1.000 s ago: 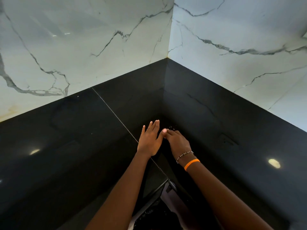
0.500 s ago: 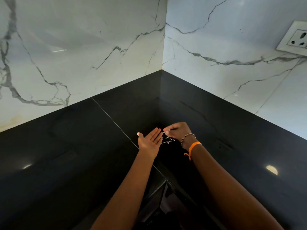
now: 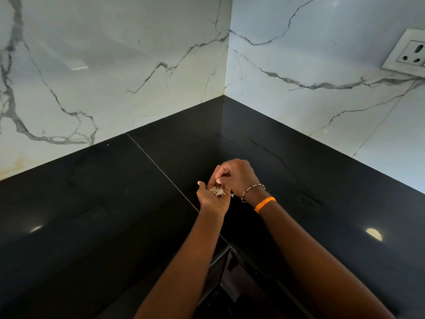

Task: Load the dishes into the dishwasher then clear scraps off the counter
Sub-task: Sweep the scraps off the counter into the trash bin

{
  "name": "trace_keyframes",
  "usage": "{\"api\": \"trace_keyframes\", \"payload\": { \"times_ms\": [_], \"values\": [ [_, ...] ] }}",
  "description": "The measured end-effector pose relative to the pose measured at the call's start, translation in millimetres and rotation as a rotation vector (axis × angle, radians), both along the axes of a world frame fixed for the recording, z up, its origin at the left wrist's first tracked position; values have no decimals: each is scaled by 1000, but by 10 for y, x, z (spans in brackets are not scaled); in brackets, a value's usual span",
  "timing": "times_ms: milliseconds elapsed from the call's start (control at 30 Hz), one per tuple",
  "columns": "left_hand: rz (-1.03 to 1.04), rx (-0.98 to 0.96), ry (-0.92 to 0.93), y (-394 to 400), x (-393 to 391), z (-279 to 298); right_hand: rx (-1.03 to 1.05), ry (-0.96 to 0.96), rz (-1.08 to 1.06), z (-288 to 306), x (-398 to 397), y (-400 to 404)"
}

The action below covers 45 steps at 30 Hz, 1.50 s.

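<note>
From my head camera, both my hands meet a little below the centre of the frame, above the glossy black desk [image 3: 96, 222] where its two runs join in a corner. My left hand [image 3: 212, 201] is turned palm up and cupped, its fingers loosely curved around a small heap of pale tan scraps [image 3: 217, 192] that lies in the palm. My right hand [image 3: 236, 176] sits just above and to the right of it, knuckles up, fingers [image 3: 218, 174] curled and bunched down toward the heap, the tips touching or almost touching the scraps; I cannot tell whether they pinch any piece. On my right wrist are a beaded bracelet [image 3: 251, 191] and, below it, an orange band [image 3: 264, 203].

A thin pale seam [image 3: 161, 169] runs diagonally across the desk from the upper left toward my left hand. White marble-veined wall tiles [image 3: 115, 65] fill the top half of the frame, and a white wall socket [image 3: 409, 56] sits at the upper right edge. At the bottom centre, between my forearms, the desk's inner corner opens onto a dark gap [image 3: 226, 275].
</note>
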<state>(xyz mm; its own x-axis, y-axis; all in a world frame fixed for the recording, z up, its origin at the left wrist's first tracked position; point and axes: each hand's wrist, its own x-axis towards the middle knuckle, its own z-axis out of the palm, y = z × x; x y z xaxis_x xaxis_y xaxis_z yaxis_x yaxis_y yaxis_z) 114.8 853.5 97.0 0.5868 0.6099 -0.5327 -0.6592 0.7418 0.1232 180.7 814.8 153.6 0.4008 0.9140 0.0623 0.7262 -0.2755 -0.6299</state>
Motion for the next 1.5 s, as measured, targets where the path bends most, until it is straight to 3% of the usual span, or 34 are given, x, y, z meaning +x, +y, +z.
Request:
{"api": "trace_keyframes", "payload": {
  "times_ms": [167,333,467,700,833,1000,1133,1233,1333,1400,1500],
  "values": [
    [20,71,-82,50,-83,-5,42,-8,-254,-343,326,-105],
    [76,57,-82,190,-263,-49,-444,-184,-292,-1009,285,-438],
    [133,52,-64,279,-380,-61,-413,-286,-313,-1179,98,-350],
    [105,44,-48,272,-388,-64,-406,-239,13,-1140,286,26],
    [112,38,-41,262,-418,-72,-352,-143,-119,-1072,555,106],
    [112,8,-22,222,-456,-139,-405,-323,160,-1113,498,163],
    [42,13,17,152,-381,-192,-254,-98,362,-1043,456,-76],
    [17,18,13,125,-339,-195,-72,-99,27,-1035,710,-234],
    [19,16,5,119,-348,-198,-222,-160,-387,-1080,1015,-413],
    [35,14,0,122,-381,-209,-388,-165,-433,-1123,1016,-452],
    [71,11,-2,141,-431,-226,-399,-291,-253,-1165,747,-282]
  ]
}}
